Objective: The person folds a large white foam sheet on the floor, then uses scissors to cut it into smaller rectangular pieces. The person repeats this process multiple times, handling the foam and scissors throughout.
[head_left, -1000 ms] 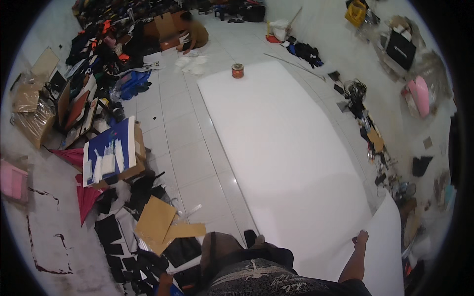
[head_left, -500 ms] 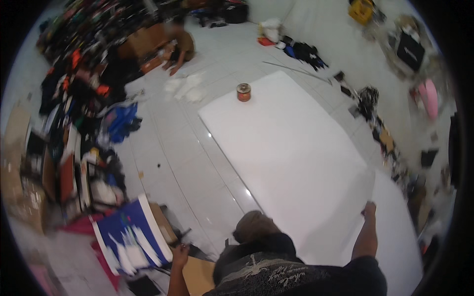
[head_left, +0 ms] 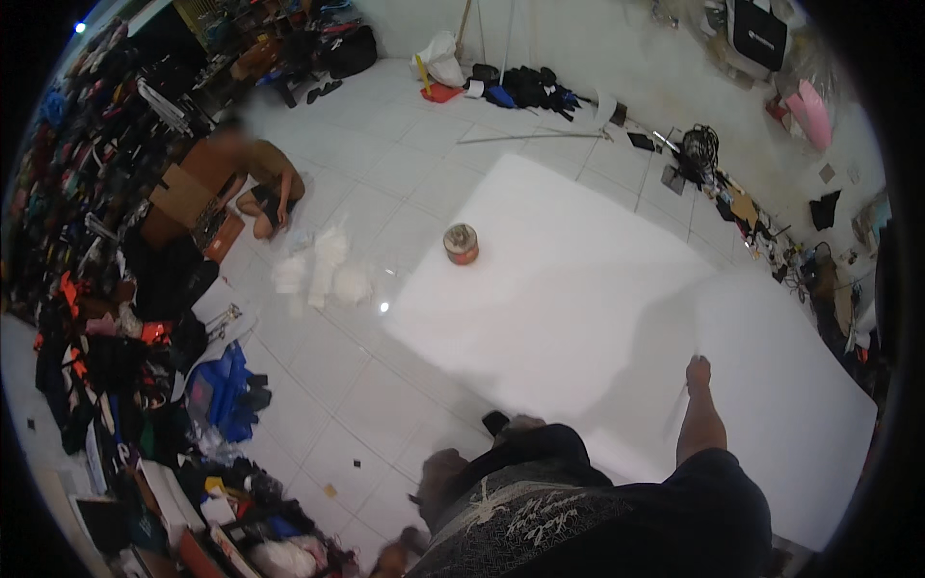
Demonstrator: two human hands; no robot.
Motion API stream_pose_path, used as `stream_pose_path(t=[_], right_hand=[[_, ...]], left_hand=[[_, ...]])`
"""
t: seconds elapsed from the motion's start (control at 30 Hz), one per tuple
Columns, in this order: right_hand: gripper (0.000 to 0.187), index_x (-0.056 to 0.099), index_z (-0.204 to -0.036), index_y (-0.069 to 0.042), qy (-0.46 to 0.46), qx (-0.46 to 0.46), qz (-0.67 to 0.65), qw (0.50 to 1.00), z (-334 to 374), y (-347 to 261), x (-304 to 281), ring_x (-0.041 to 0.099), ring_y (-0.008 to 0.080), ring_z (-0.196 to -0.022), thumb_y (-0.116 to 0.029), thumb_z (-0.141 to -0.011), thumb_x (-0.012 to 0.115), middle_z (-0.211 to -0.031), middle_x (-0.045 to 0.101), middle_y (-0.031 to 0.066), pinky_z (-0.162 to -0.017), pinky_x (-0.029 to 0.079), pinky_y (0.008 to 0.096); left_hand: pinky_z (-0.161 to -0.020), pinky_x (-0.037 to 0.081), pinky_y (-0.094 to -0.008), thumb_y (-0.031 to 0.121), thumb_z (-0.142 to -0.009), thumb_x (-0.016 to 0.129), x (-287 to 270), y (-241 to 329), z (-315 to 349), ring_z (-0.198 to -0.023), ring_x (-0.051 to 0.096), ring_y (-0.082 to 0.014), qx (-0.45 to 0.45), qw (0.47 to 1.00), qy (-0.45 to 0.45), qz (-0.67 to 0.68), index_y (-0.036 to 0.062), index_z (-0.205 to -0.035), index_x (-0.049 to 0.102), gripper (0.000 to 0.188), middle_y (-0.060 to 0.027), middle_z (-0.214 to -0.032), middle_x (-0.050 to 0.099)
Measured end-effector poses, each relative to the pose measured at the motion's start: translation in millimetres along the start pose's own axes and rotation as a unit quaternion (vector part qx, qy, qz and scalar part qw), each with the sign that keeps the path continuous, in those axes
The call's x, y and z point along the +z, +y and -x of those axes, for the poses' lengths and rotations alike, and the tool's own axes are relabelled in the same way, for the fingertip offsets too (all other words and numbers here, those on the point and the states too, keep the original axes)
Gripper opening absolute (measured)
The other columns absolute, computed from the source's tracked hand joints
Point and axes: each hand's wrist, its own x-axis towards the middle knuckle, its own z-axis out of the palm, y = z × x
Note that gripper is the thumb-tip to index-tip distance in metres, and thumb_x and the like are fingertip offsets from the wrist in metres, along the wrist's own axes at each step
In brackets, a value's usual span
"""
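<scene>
Since the earlier frame the view has swung right and up: the tape roll (head_left: 462, 244) now sits nearer centre, and a seated person (head_left: 252, 183) with a cardboard box (head_left: 181, 196) has come into sight at upper left. Right hand (head_left: 698, 372) is out over the big white sheet (head_left: 568, 289), at the seam where a second sheet (head_left: 780, 385) overlaps it; fingers look curled down on the edge, but too small to tell whether they grip it. Left hand not in view. Sheets lie flat on the white tiled floor (head_left: 385, 385), covering most of its right half. Tape roll stands upright on the big sheet's near-left corner. Clear bags (head_left: 318, 275) lie on the tiles just left of it. Clutter (head_left: 106, 318) banks the left wall; dark bags (head_left: 525, 87) and cables line the far wall.
</scene>
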Motion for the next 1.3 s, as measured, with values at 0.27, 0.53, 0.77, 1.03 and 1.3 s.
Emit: stream_pose_path(t=[0.27,0.53,0.77,1.03,1.3], right_hand=[[0.044,0.056,-0.117,0.005,-0.054,-0.052,-0.046,0.996,94,-182,132,0.057,0.0436,-0.107,-0.03,-0.094,0.042,-0.114,0.06,0.0275,-0.094,0.045,0.0476],[0.042,0.058,-0.113,0.005,-0.052,0.002,-0.058,0.997,154,-336,175,0.061,0.0399,-0.1,-0.029,-0.095,0.042,-0.108,0.063,0.0248,-0.086,0.047,0.0462],[0.037,0.059,-0.101,0.006,-0.083,0.006,-0.091,0.992,175,-441,260,0.061,0.0313,-0.083,-0.028,-0.095,0.045,-0.094,0.065,0.0201,-0.073,0.049,0.0423],[0.042,0.058,-0.102,0.009,-0.194,0.064,-0.001,0.979,179,-515,351,0.063,0.0306,-0.085,-0.032,-0.094,0.049,-0.099,0.065,0.021,-0.073,0.051,0.0433],[0.034,0.062,-0.098,0.003,-0.276,0.048,-0.052,0.959,164,-694,378,0.063,0.0313,-0.085,-0.029,-0.091,0.052,-0.095,0.066,0.0186,-0.075,0.051,0.0441]], left_hand=[[-0.073,0.048,-0.0452,0.032,-0.09,0.052,-150,-183,-167,-0.085,0.061,-0.0323,-0.4,0.839,-0.088,0.358,0.0049,-0.097,0.062,0.03,-0.0158,-0.091,0.064],[-0.074,0.046,-0.0452,0.034,-0.089,0.057,-454,-509,-429,-0.084,0.06,-0.0352,-0.378,0.882,0.161,0.23,0.0003,-0.096,0.059,0.035,-0.021,-0.093,0.063],[-0.081,0.049,-0.0316,0.017,-0.091,0.059,-780,-386,-677,-0.094,0.063,-0.0207,-0.058,0.887,0.37,0.271,-0.0008,-0.117,0.057,0.032,-0.0147,-0.102,0.066],[-0.1,0.041,-0.0412,0.051,-0.092,0.05,-607,-400,-818,-0.117,0.054,-0.0352,-0.173,0.956,-0.093,0.217,0.0038,-0.132,0.048,0.062,-0.02,-0.129,0.055],[-0.096,0.044,-0.0432,0.052,-0.085,0.057,-582,-400,-859,-0.109,0.059,-0.0352,-0.199,0.934,-0.221,0.195,0.0033,-0.101,0.069,0.053,-0.0185,-0.107,0.066]])
